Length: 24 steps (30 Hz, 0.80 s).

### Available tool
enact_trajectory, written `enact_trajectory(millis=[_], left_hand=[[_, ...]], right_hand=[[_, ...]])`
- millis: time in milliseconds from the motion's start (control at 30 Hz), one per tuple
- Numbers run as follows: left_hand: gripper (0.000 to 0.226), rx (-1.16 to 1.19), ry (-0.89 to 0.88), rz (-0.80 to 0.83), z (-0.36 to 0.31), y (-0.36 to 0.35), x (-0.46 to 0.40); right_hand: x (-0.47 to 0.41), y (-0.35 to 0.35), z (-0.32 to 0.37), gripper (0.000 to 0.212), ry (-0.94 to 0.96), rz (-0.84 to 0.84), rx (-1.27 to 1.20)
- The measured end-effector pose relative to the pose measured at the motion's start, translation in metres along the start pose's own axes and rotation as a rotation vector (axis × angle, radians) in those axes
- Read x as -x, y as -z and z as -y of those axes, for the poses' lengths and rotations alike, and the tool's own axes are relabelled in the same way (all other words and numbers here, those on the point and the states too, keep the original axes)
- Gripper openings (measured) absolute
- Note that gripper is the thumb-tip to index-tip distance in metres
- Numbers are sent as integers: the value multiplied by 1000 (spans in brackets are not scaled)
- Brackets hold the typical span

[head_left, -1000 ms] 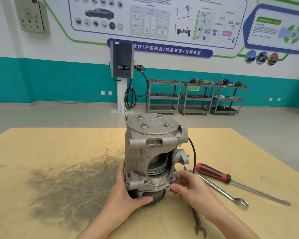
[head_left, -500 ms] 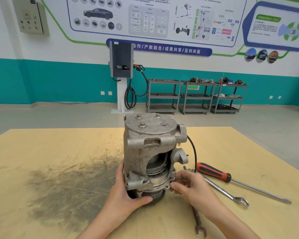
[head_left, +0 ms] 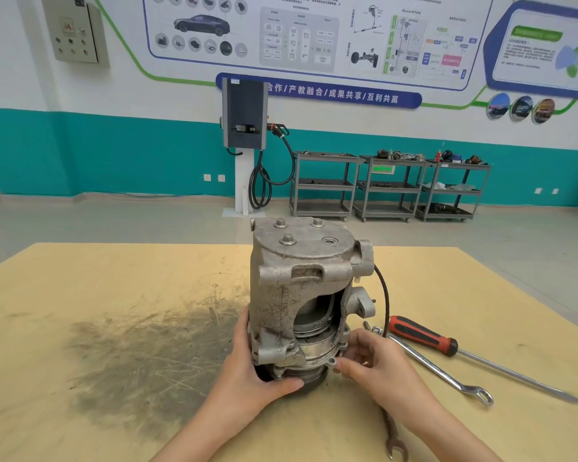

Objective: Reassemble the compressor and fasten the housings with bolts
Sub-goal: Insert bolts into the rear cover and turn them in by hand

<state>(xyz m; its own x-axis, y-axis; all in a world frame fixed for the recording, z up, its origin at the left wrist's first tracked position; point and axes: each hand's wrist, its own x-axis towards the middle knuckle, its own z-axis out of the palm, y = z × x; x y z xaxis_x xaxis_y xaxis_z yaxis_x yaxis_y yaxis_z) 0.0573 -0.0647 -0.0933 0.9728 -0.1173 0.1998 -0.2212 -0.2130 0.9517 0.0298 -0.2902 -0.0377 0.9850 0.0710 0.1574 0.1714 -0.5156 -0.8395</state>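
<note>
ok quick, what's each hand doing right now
Left hand: curled round the base of the compressor, gripping it.
Right hand: fingertips pinching the compressor's lower flange.

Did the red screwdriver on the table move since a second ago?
No. The red screwdriver lies in the same spot beside the long wrench, right of the compressor.

Teal-and-white wall (head_left: 80, 151), grey floor (head_left: 114, 221), three shelf carts (head_left: 387, 186).

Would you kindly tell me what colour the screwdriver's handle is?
Red with black ends; the screwdriver handle shows best in the head view.
</note>
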Motion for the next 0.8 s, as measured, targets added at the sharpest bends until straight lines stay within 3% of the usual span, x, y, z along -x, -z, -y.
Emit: enact_trajectory(millis=[200,467,800], left_hand=[[137,-10,0,-3,0,0,0],[136,9,-2,7,-1,-1,0],[138,17,-35,18,-3,0,1]], right_hand=[[-3,0,-1,14,-48,-14,-107],[-2,-7,-3,30,-130,-50,-348],[-1,-12,-7,16,-205,-55,-655]])
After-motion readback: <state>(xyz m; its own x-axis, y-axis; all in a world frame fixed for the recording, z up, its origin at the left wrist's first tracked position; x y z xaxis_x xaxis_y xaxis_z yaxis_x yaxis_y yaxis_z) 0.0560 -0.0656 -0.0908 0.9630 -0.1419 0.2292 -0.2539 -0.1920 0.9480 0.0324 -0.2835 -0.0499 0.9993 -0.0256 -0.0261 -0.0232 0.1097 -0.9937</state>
